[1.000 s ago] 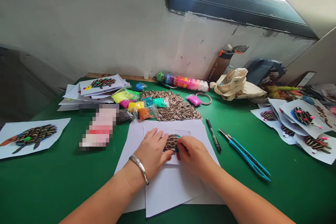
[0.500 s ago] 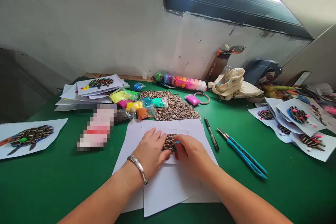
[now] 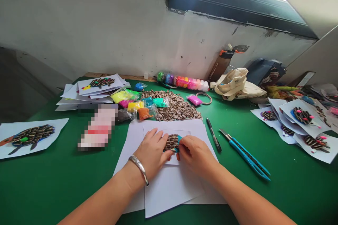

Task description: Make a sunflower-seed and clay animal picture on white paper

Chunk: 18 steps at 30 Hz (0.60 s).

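Green table (image 3: 290, 190) with loose sunflower seeds (image 3: 174, 110), white paper sheets (image 3: 169, 190), a blue utility knife (image 3: 248, 158)

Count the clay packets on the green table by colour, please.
Yellow packets: 2
Green packets: 2
Pink packets: 2
Blue packet: 1
Teal packet: 1
Orange packet: 1
Dark packet: 1
Total: 10

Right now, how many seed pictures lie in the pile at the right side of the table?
At least 4 seed pictures: one at the left edge, one on top, one just below it, one at the front right. More may be hidden beneath.
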Tool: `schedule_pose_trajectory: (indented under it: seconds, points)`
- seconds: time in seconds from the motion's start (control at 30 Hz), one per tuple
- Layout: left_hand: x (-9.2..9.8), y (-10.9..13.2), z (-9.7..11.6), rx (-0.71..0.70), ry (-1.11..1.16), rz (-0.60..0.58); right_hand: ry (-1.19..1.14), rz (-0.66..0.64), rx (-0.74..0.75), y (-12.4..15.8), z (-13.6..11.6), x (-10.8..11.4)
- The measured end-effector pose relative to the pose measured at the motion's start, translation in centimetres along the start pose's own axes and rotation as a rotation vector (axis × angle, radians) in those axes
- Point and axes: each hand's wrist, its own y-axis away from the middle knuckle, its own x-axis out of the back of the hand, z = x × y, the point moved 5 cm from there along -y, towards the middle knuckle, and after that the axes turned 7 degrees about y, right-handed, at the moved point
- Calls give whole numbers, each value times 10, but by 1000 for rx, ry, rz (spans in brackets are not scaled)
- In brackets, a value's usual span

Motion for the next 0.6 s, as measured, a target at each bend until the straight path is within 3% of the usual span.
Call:
schedule_pose_trajectory:
  seconds: [0.37, 0.6]
  points:
    - [1, 1, 1, 6, -14, -8, 19, 38, 26, -2, -3, -2]
    - [1, 1, -1, -23, 22, 13, -142, 99, -89, -7, 23, 7]
